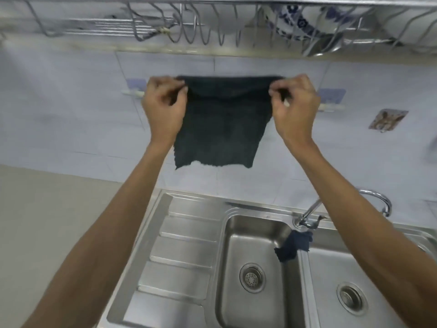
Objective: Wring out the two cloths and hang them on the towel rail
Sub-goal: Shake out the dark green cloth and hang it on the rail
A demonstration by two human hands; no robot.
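A dark cloth (222,129) hangs spread flat against the tiled wall, its top edge folded over at the height of the towel rail. My left hand (163,105) pinches its upper left corner and my right hand (295,105) pinches its upper right corner. The white towel rail (331,107) shows only at its two ends beside my hands; its middle is hidden behind the cloth. A second dark cloth (293,246) lies crumpled over the divider between the two sink basins, just below the tap.
A steel double sink (189,233) with a ribbed drainboard lies below. A curved tap (376,197) stands at the back right. A wire dish rack (212,27) with a blue-patterned plate hangs overhead. A small picture hook (387,119) sticks on the wall right of the rail.
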